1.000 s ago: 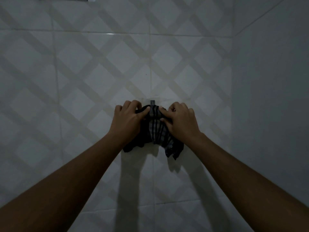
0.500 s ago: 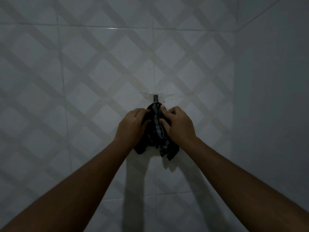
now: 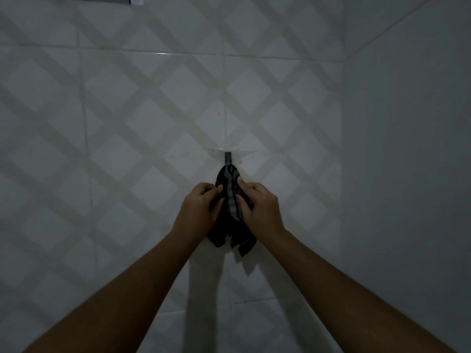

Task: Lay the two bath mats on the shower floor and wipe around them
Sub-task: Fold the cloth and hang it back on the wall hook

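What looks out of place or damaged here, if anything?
Nothing stands out. The dark striped cloth hangs bunched from the wall hook, pinched by the left hand and the right hand. The tiles look intact; no mats or floor are in view.

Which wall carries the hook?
The diamond-patterned wall straight ahead: the hook sits on it, dark striped cloth hanging below. The plain wall at right shows none.
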